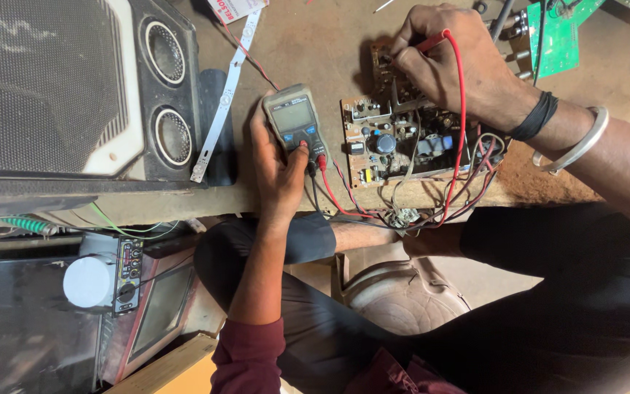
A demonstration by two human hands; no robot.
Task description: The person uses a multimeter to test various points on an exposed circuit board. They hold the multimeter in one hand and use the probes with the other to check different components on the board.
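My left hand point(277, 175) grips a grey multimeter point(294, 117) that lies on the brown workbench point(322, 44), thumb on its dial. Red and black leads run from the meter's lower end toward the bench edge. My right hand point(446, 62) pinches a red test probe point(432, 41) and presses its tip onto the far end of a tan circuit board point(395, 142) crowded with capacitors and coils. The red lead point(463, 109) loops down over my wrist, which wears a black band and a metal bangle.
A large black speaker cabinet point(74, 87) fills the left of the bench, with a white LED strip point(224, 95) beside it. A green circuit board point(559, 33) lies at the far right. Loose wires point(402, 215) hang off the bench edge. Below stand old electronics point(111, 281).
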